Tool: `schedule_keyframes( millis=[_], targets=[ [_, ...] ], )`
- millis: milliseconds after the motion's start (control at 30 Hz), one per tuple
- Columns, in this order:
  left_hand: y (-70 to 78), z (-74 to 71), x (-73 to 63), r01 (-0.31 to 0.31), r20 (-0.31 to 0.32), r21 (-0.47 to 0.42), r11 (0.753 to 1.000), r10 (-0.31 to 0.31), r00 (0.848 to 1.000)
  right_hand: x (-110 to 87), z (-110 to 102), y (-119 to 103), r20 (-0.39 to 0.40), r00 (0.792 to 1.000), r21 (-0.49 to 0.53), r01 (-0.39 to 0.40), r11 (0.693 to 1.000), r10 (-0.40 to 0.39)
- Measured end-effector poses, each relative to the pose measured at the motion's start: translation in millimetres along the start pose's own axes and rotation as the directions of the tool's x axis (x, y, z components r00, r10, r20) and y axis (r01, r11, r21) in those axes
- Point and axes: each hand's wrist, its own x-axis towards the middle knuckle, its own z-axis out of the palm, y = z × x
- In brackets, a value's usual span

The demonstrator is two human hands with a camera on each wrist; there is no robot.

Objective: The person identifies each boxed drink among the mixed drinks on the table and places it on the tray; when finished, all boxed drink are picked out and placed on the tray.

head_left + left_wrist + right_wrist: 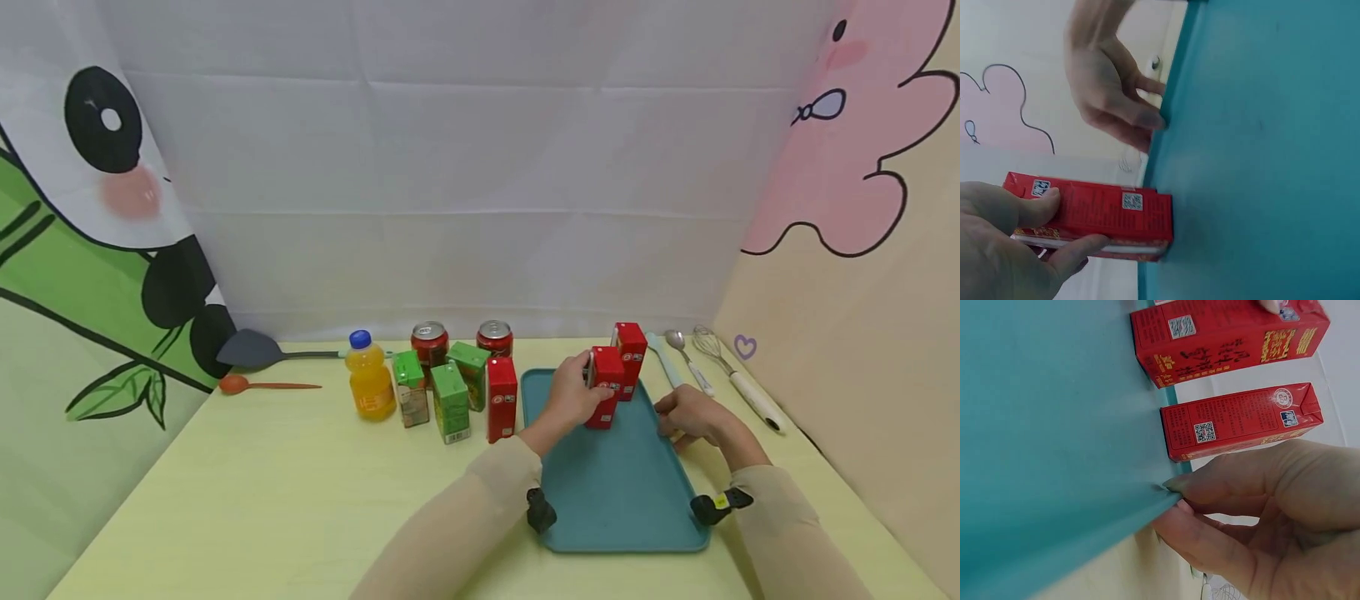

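Observation:
My left hand grips a red drink carton between thumb and fingers. The carton stands upright on the teal tray, its base at the tray surface in the left wrist view. Just behind it, a second red carton stands at the tray's far right corner; in the right wrist view this second carton has no hand on it. My right hand pinches the tray's right rim, thumb above and fingers below, as the right wrist view shows.
Left of the tray stand another red carton, several green cartons, two red cans and an orange juice bottle. A dark spatula and orange spoon lie far left. A whisk and metal spoon lie right.

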Motion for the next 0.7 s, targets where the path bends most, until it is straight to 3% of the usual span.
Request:
schedule_keyframes(
  millis=[400, 700],
  targets=[
    [-3.7, 3.7, 25.6, 0.038, -0.02, 0.03, 0.999, -0.037, 0.999, -0.8, 2, 4, -0.009, 1.0, -0.007, -0.004, 1.0, 0.004],
    [-7.8, 13.2, 43.3, 0.096, -0.083, 0.022, 0.995, -0.094, 0.992, 0.7, 3, 1, 0.001, 1.0, -0.017, 0.011, 1.0, -0.011]
  ],
)
